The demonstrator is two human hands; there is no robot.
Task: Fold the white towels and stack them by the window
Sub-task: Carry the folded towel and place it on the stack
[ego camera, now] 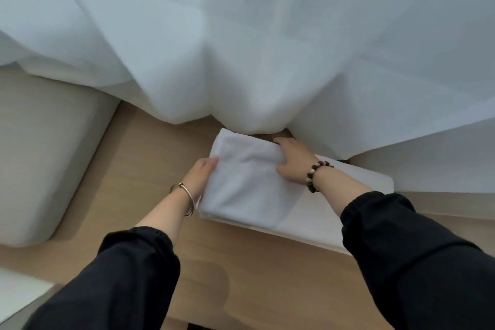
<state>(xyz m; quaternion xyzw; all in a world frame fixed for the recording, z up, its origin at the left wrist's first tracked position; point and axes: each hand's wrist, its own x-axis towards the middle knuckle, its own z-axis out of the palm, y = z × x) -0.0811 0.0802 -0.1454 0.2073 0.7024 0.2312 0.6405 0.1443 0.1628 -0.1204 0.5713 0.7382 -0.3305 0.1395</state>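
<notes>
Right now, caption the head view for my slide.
Left hand and right hand hold a folded white towel by the curtain.

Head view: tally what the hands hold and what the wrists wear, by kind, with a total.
Folded white towel: 1
Metal bangle: 1
Beaded bracelet: 1
Total: 3
</notes>
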